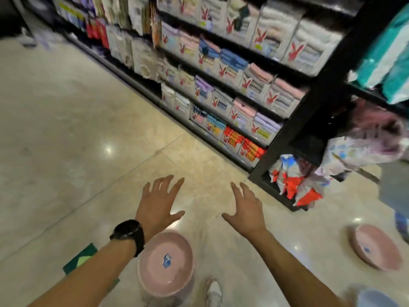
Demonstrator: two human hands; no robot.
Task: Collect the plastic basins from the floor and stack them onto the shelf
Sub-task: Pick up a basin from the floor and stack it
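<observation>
A pink plastic basin [165, 263] with a blue sticker sits on the tiled floor below and between my arms. A second pink basin [375, 247] lies on the floor at the right. A bluish basin [376, 299] shows partly at the bottom right corner. My left hand [158, 206], with a black watch on the wrist, is held out with fingers spread, above and beyond the near basin. My right hand [245, 209] is stretched out beside it, fingers straight, holding nothing.
Black shelves [287, 127] with packed towels run along the right of the aisle. Colourful packets [292, 182] hang at the shelf end. A green item [80, 258] lies on the floor left. My white shoe [213, 292] stands by the near basin. A person [391, 173] stands at far right.
</observation>
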